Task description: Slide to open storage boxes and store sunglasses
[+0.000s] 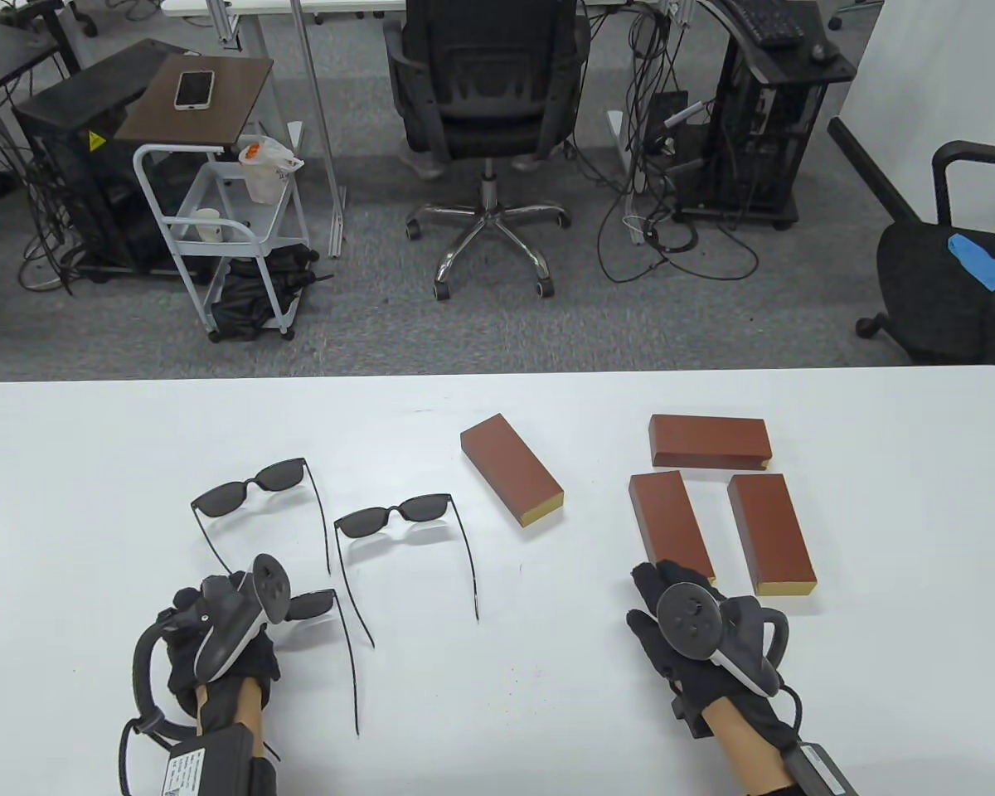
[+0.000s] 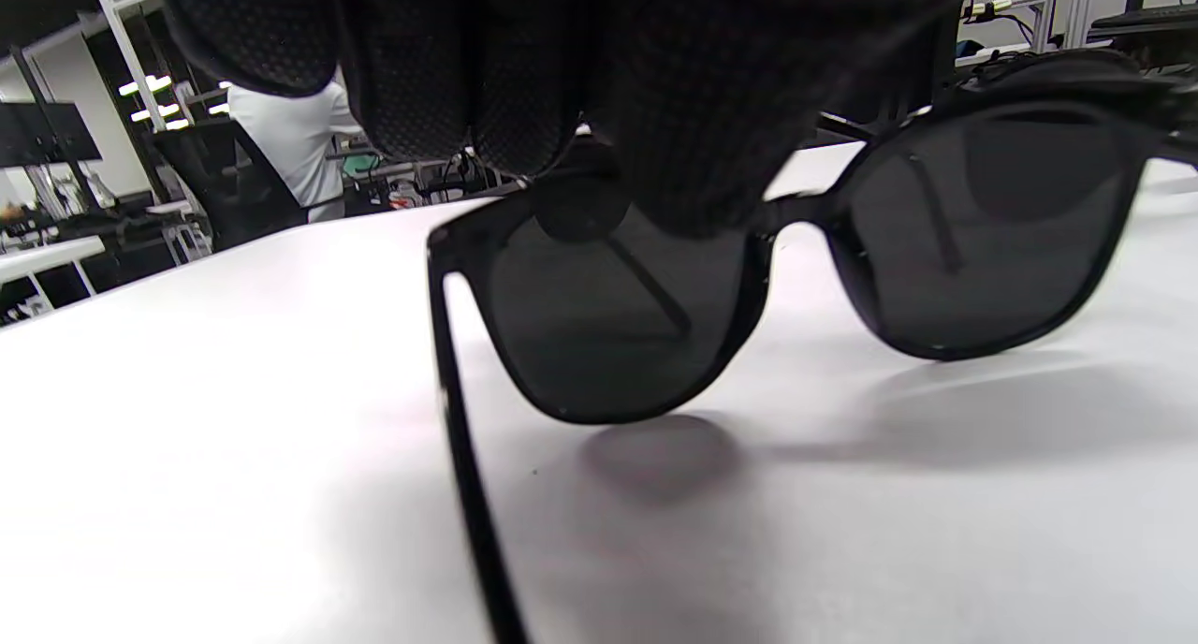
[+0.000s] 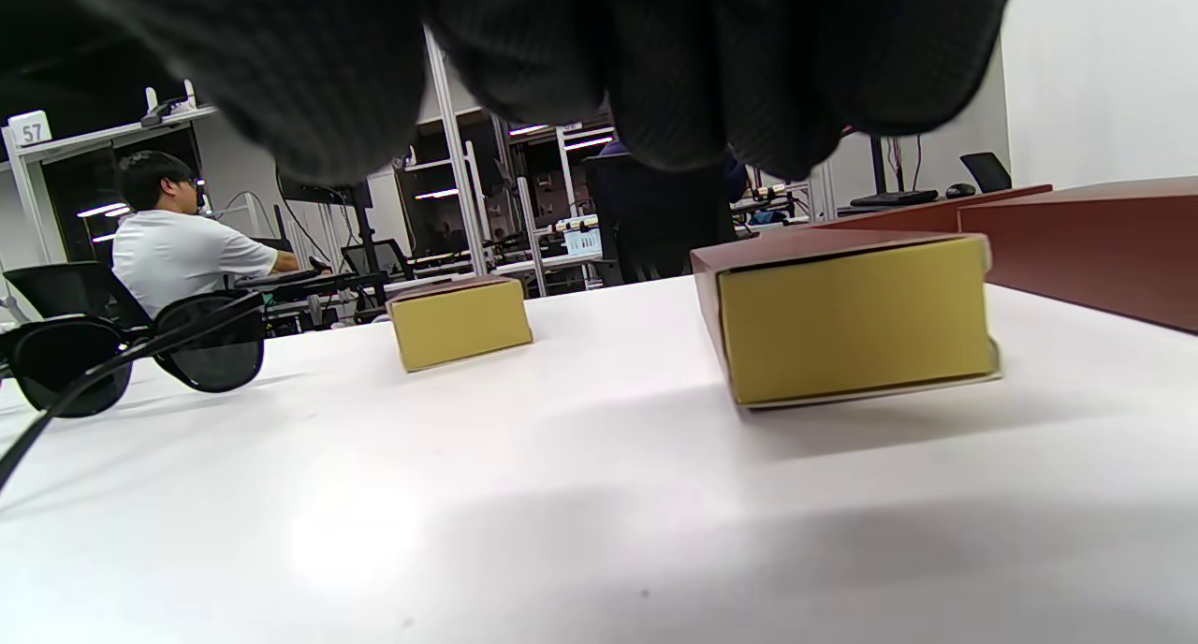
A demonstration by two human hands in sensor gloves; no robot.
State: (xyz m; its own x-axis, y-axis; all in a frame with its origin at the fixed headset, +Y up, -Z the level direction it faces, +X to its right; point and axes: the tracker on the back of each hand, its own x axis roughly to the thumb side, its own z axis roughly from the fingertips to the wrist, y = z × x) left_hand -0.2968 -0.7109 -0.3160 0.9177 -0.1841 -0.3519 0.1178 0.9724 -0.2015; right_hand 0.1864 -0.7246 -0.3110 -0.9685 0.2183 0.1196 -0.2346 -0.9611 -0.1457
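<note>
Down at the worktop's near-left corner, the left hand is on the nearest pair of sunglasses; the left wrist view shows its gloved fingers curled over the top of the frame at the bridge, gripping it, with both dark lenses just above the white surface. One arm of that pair runs back toward the near edge.

Two more pairs lie unfolded further in: one toward the left, the other nearer the middle, lenses facing the far edge, arms pointing to the near edge.

Four red-brown boxes sit on the right half. One box lies apart near the centre, angled, its yellow end turned to the near right. A second lies crosswise closest to the far edge. Below it two stand side by side lengthwise: the left one and the right one, each with a yellow end toward the near edge.

The right hand lies just in front of the left box of that pair, fingertips at its near end. Its fingers look relaxed and hold nothing; whether they touch the box I cannot tell. In the right wrist view that box's yellow end faces the camera, closed.
</note>
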